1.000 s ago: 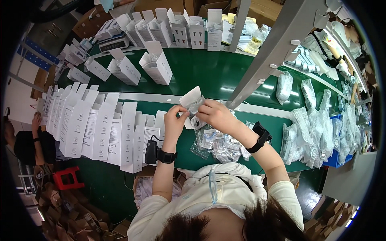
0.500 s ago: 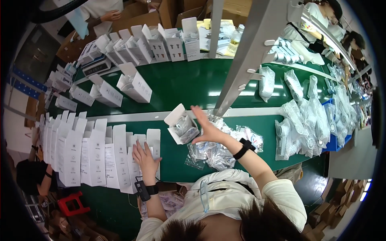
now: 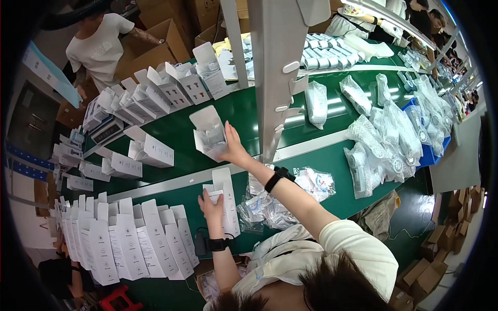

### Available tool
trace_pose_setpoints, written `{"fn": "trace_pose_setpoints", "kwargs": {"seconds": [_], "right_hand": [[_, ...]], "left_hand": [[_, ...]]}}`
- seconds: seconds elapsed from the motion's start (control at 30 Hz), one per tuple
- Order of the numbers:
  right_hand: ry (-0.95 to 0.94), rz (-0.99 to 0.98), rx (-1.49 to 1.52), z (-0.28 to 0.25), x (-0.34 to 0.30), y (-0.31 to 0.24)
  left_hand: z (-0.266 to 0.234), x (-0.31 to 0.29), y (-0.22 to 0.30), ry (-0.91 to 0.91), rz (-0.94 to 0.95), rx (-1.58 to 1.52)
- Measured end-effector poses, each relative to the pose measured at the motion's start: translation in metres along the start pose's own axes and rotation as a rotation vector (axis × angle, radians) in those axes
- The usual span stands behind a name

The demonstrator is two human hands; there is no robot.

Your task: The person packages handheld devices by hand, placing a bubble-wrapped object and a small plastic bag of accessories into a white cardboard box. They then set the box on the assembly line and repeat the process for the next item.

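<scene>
My right hand [image 3: 234, 149] grips the right side of an open white box [image 3: 206, 153] over the green surface beyond the metal rail. Clear plastic-wrapped contents show inside that box. Nearer to me, my left hand [image 3: 212, 209] has its fingers wrapped round another white box [image 3: 228, 193], whose long flap stands up. This second box stands on the near green table, right of a row of similar open boxes [image 3: 149, 243]. Beside it, under my right forearm, lies a pile of small clear plastic bags [image 3: 270, 210].
A grey metal post [image 3: 277, 72] rises beyond my right forearm. Bubble-wrapped items [image 3: 373, 150] and a blue bin [image 3: 438, 150] are on the right. Several filled open boxes [image 3: 150, 149] stand on the far surface at left. A person in a white shirt [image 3: 98, 49] stands behind cartons.
My right hand has taken hold of the filled box and carried it over the rail to the far surface. My left hand has drawn a box rightward from the row. The view has shifted.
</scene>
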State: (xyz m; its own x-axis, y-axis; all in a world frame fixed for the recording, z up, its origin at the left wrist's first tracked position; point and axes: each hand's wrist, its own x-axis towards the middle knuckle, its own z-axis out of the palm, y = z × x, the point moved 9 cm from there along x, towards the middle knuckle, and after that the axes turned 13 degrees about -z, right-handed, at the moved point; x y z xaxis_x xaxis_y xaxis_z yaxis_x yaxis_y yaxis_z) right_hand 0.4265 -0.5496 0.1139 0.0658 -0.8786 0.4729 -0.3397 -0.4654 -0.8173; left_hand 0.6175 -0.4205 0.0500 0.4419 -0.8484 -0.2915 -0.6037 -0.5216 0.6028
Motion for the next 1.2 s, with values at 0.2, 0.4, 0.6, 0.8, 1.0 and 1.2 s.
{"fn": "trace_pose_setpoints", "kwargs": {"seconds": [0.2,0.4,0.6,0.8,1.0,1.2], "right_hand": [[-0.901,0.359,0.219,-0.073,-0.111,-0.050],[0.064,0.413,-1.129,-0.295,-0.014,0.097],[-0.116,0.683,-0.917,-0.296,0.001,0.228],[-0.082,0.281,-0.372,-0.255,-0.017,0.102],[0.804,-0.002,0.593,-0.256,-0.083,-0.104],[0.874,0.103,0.765,-0.175,-0.084,-0.138]], "left_hand": [[-0.018,0.014,-0.015,-0.242,-0.042,-0.084],[-0.032,-0.015,0.033,-0.244,0.135,-0.042],[-0.058,-0.047,0.079,-0.375,0.249,-0.732],[-0.050,-0.067,0.108,-0.427,0.412,-0.714],[-0.041,-0.108,0.145,-0.325,0.578,-0.236],[-0.038,-0.143,0.159,-0.337,0.490,-0.184]]}}
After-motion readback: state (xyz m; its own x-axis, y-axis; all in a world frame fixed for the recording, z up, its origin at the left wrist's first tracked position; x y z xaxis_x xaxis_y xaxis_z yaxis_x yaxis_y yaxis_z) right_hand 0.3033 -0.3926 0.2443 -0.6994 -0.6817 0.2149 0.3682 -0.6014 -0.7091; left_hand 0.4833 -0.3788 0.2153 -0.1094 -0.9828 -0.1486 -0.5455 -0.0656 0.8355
